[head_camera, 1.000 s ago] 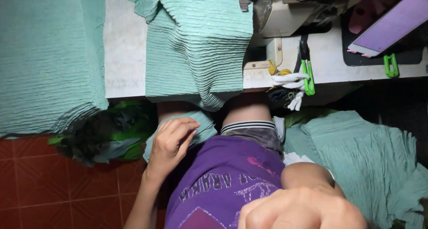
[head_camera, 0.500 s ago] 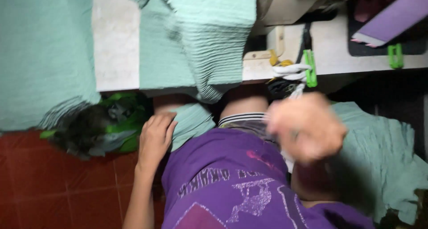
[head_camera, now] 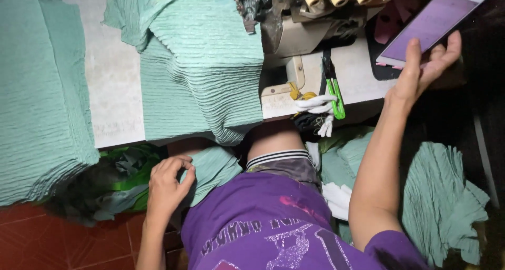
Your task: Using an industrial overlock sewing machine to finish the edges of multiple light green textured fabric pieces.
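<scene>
1. Two hands are busy in separate places: the right hand (head_camera: 421,73) reaches up and cradles a smartphone (head_camera: 434,23) at the tabletop (head_camera: 113,80) edge, fingers loosely curled around its lower end.
2. The left hand (head_camera: 167,183) pinches a small piece of green crinkled fabric (head_camera: 210,167) on the lap, below the tabletop.
3. Risk, as I judge it: the loose one-handed hold could let the smartphone slip onto the floor.
4. The draped fabric stack (head_camera: 202,65) overhangs the edge beside the overlock sewing machine (head_camera: 300,17); a knee bump could drag it down.
</scene>
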